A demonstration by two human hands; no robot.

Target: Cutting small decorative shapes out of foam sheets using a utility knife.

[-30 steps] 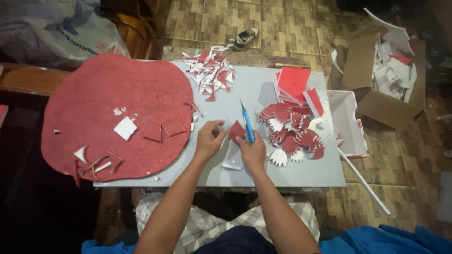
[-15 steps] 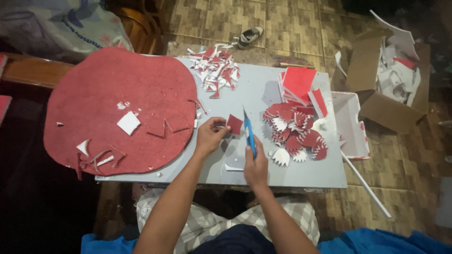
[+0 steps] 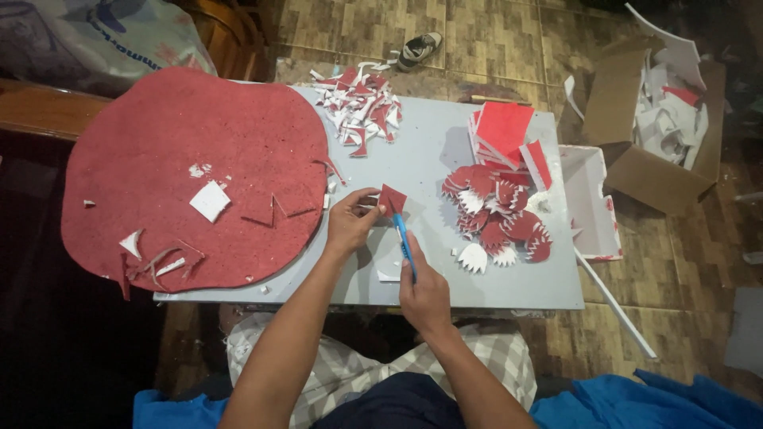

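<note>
Left hand (image 3: 350, 222) pinches red foam piece (image 3: 392, 199) beside red mat (image 3: 191, 171); right hand (image 3: 424, 294) grips blue knife (image 3: 404, 241), wrist bent.

materials and finishes on my feed

i see the small red paper-like piece (image 3: 392, 199), matt, pinched in my left hand (image 3: 350, 222). my right hand (image 3: 425, 294) grips a blue knife with a smooth plastic-looking handle (image 3: 404, 242). the pale grey tabletop (image 3: 429, 151) looks smooth and flat, slightly dull. the big red mat (image 3: 191, 159) reads as rough, fuzzy, felt-like cloth. the scalloped red-and-white cutouts (image 3: 497, 218) and the stack of red sheets (image 3: 501, 131) look like matt foam or card; i can't tell which. the brown box (image 3: 636, 135) is plain cardboard. the floor (image 3: 493, 40) is glossy brown tile.
</note>
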